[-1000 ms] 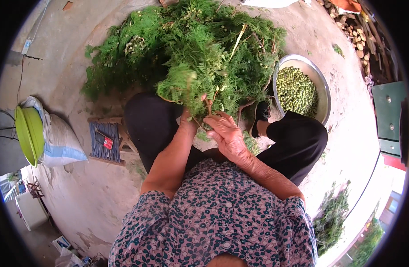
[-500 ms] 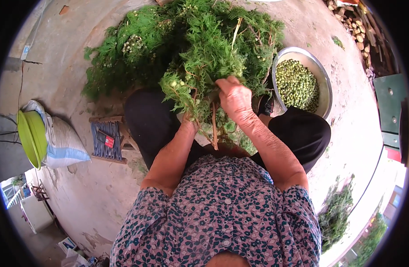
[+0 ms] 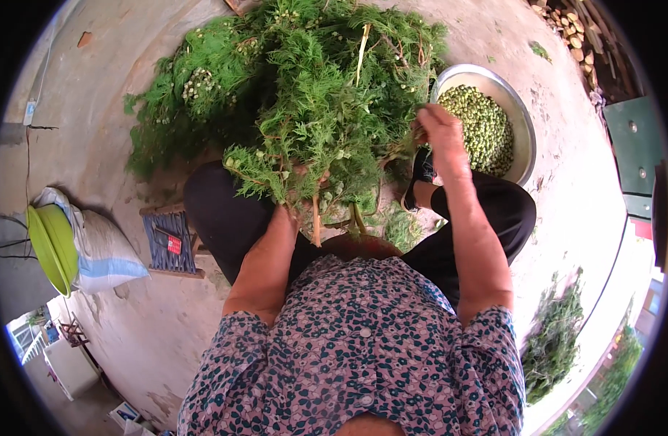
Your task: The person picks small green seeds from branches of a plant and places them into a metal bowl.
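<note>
A leafy conifer branch [image 3: 305, 123] with small round green cones lies across my lap, its cut stem pointing toward me. My left hand [image 3: 294, 207] is closed around it near the stem, and the foliage covers most of those fingers. My right hand [image 3: 444, 138] is beside the left rim of a metal basin [image 3: 526, 123]. Its fingers are curled together, and what they hold is too small to make out. Many green cones [image 3: 479, 123] fill much of the basin. More cut conifer branches [image 3: 196, 87] are heaped on the ground ahead of me.
At left are a low woven stool [image 3: 170, 243] with a red packet on it, a white sack [image 3: 108, 240] and a lime-green basin [image 3: 50, 243]. Firewood [image 3: 570, 29] is stacked at far right, above a green cabinet [image 3: 632, 152]. Loose sprigs [image 3: 555, 341] lie at lower right.
My right hand has moved right, from over the branch toward the basin. The branch has shifted slightly left and spread over my left hand.
</note>
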Tool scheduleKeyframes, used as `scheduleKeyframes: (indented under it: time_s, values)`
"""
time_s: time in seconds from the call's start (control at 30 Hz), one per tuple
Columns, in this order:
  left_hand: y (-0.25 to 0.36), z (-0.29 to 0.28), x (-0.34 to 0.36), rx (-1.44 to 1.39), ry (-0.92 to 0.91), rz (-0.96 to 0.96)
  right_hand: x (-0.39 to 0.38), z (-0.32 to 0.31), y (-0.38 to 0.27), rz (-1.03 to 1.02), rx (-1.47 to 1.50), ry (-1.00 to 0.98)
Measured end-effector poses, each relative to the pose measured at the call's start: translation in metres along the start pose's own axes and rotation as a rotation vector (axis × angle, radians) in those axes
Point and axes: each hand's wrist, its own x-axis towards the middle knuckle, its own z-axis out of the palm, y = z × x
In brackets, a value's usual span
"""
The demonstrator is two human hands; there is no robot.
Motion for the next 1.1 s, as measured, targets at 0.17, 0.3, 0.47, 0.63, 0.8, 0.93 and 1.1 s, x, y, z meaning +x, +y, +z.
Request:
scheduleKeyframes:
  time_s: [0.17,0.3,0.47,0.63,0.8,0.93,1.1]
  values:
    - [0.013,0.024,0.003,-0.264,-0.112,-0.165,0.008,0.062,0.042,0.04,-0.221,-0.228]
    - [0.014,-0.011,0.002,-0.192,-0.08,-0.177,0.015,0.096,0.048,0.177,-0.309,-0.354]
    - [0.006,-0.037,-0.006,-0.085,0.009,-0.129,0.011,0.062,0.009,0.316,0.531,-0.043]
    - [0.002,0.031,0.003,-0.087,0.031,0.058,0.038,-0.021,0.03,0.188,0.603,0.071]
    - [-0.017,-0.07,0.003,-0.194,-0.143,-0.099,0.022,-0.015,0.002,0.302,0.627,-0.085]
    - [0.011,0.062,0.004,0.009,0.007,-0.048,0.014,-0.025,0.003,0.263,0.687,0.023]
    - [0.016,0.081,-0.002,0.041,0.291,0.064,-0.003,-0.026,-0.025,0.237,0.604,-0.151]
